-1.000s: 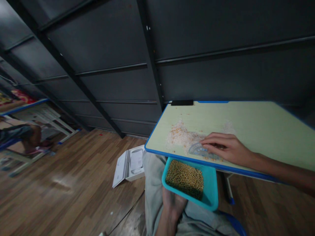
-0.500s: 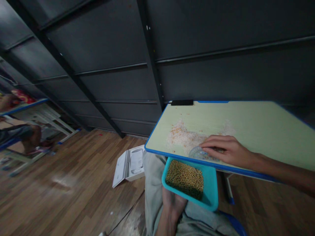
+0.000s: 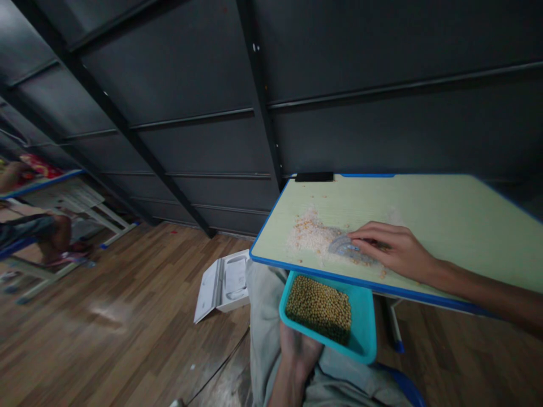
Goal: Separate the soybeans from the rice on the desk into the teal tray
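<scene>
My left hand (image 3: 298,347) supports a teal plastic tray (image 3: 362,319) from below, over my lap, just under the table's front edge. Round yellow beans, probably soybeans (image 3: 320,305), fill the tray's left and middle part. My right hand (image 3: 392,249) pinches a clear plastic protractor (image 3: 339,246) and rests it on the table. To the protractor's left lies a heap of white rice-like grains (image 3: 311,234) mixed with orange-yellow bits. A few loose yellow pieces (image 3: 383,273) lie near the front edge, below my right hand.
The pale green table (image 3: 458,209) has a blue rim and stands against a dark panelled wall (image 3: 394,130). A black flat object (image 3: 314,177) lies at its back left corner. An open white box (image 3: 233,277) is on the floor. Another person's leg (image 3: 59,234) shows at a table far left.
My right hand has moved the protractor slightly away from the table's front edge, and loose pieces now show near that edge. The tray and left hand stay in place.
</scene>
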Demonstrator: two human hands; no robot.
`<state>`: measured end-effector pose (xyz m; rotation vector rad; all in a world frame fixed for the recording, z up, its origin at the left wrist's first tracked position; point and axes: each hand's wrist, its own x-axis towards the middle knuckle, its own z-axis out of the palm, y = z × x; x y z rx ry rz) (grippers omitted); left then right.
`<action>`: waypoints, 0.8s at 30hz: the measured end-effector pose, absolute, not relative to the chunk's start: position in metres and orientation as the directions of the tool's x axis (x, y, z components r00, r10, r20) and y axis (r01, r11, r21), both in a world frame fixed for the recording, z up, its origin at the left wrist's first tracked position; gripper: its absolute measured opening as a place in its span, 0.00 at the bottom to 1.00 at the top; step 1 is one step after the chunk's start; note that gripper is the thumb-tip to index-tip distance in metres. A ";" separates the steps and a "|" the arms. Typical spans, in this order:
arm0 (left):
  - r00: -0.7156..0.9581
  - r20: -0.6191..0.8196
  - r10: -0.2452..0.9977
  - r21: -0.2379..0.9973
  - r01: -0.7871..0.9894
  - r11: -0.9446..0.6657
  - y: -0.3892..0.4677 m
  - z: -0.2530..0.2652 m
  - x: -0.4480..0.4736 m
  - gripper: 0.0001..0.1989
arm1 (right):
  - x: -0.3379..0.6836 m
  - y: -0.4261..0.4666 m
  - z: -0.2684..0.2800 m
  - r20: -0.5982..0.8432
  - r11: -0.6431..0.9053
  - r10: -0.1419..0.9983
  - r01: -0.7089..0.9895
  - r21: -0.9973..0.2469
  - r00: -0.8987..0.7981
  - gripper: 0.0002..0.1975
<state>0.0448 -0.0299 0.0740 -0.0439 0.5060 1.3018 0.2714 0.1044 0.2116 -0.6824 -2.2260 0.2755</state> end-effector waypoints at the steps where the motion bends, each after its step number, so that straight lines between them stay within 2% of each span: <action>1: 0.177 -0.377 0.909 0.244 -0.928 0.282 -0.030 0.074 0.045 0.17 | 0.271 0.104 0.211 0.614 0.832 0.554 0.382 -0.402 -0.562 0.10; 10: 0.180 -0.372 0.910 0.214 -0.938 0.273 -0.029 0.071 0.045 0.17 | 0.269 0.100 0.213 0.614 0.852 0.522 0.325 -0.411 -0.592 0.10; 17: 0.128 -0.423 0.897 0.208 -0.950 0.233 -0.026 0.072 0.047 0.18 | 0.267 0.097 0.216 0.626 0.879 0.474 0.286 -0.382 -0.619 0.08; 24: 0.175 -0.348 0.921 0.205 -0.944 0.256 -0.028 0.070 0.046 0.18 | 0.266 0.095 0.219 0.634 0.881 0.469 0.276 -0.384 -0.615 0.08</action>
